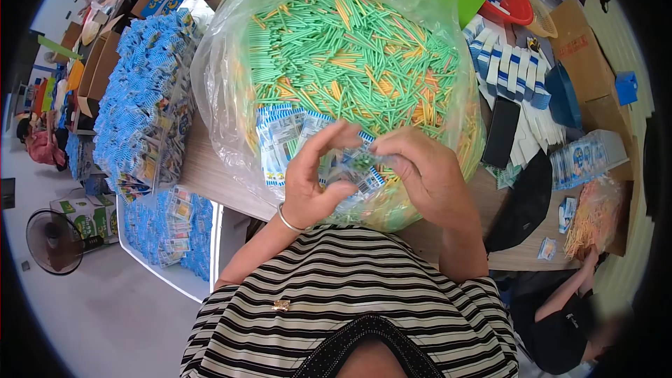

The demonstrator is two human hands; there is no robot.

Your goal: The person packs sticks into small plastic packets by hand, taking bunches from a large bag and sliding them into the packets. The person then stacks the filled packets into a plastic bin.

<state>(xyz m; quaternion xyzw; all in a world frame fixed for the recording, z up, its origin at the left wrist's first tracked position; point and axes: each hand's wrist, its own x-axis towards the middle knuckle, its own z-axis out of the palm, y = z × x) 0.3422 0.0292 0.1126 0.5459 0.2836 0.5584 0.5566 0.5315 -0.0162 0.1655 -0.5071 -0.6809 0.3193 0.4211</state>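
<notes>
My right hand (432,176) pinches the edge of a small clear packet (360,162) with green bits showing inside; the packet is partly blurred. My left hand (313,176) curves around its other side, thumb and fingers well apart. Below and behind the hands lie several blue-and-white printed packets (278,141) on a large clear plastic bag (220,108). That bag is full of short thin sticks (343,49), mostly green, with some yellow and orange ones. A bracelet circles my left wrist.
Left of the bag stands a tall heap of blue packets (143,98), above a white bin (227,238) of more packets. To the right lie a black phone (501,131), blue-white boxes (514,73) and a black cloth-like item (521,206). Another person's arm (570,283) reaches toward orange sticks (595,220).
</notes>
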